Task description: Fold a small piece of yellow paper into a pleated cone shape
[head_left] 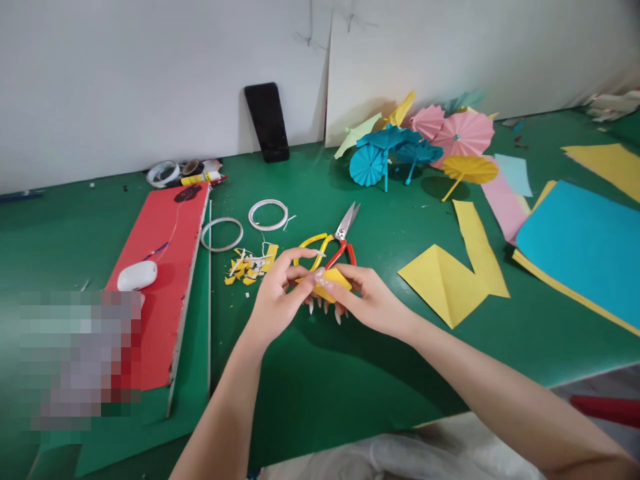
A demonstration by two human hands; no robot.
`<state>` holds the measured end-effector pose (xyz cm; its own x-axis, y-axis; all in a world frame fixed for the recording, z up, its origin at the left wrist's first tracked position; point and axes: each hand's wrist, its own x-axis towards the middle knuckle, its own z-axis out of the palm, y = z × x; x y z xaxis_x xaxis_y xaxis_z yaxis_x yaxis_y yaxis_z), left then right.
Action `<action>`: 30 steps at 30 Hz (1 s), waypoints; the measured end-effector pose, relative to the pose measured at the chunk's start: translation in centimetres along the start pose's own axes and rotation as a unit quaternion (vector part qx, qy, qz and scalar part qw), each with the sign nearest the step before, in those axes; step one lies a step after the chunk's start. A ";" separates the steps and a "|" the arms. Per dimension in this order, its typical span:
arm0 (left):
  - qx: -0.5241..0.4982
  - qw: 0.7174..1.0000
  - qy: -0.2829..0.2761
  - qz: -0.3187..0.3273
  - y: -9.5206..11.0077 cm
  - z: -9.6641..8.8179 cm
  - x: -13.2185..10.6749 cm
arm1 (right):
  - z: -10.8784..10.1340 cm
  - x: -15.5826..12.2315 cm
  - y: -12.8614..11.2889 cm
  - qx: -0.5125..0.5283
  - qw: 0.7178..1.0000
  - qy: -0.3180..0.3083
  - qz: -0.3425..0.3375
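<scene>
Over green table | 2 hands pinching 1 yellow paper, apparently folded | 1 scissors

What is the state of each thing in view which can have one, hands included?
Left hand, holding the folded yellow paper
Right hand, holding it too
Scissors, lying down, handles spread apart
Phone, leaning against the wall, screen dark
Large pink umbrella, spread open
Yellow square, creased
Yellow scraps, loosely scattered
Blue sheet, lying flat
</scene>
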<state>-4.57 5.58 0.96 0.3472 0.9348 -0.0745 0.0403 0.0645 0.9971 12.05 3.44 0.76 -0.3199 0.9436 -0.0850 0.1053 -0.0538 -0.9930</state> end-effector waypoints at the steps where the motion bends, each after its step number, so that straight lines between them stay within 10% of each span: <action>1: 0.001 1.000 -0.003 -0.001 0.0 0.0 0.0 | 0.0 0.0 0.0 0.004 1.000 0.003 0.001; 23: 0.088 0.995 0.046 -0.007 0.6 -0.7 0.0 | 0.9 -0.1 1.3 -0.025 0.997 0.067 -0.036; 28: 0.066 0.968 0.237 0.050 2.4 -0.8 -0.6 | 0.6 0.3 1.6 0.031 0.985 0.154 -0.069; 30: -0.034 0.974 0.208 0.083 3.7 1.0 -2.5 | 0.4 0.6 1.8 0.041 0.982 0.167 -0.080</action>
<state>-4.31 3.13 4.80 -0.0665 0.9939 0.0875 -0.0503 -0.0909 0.9946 11.65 3.72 -1.11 0.0011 0.9958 0.0915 -0.0012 0.0915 -0.9958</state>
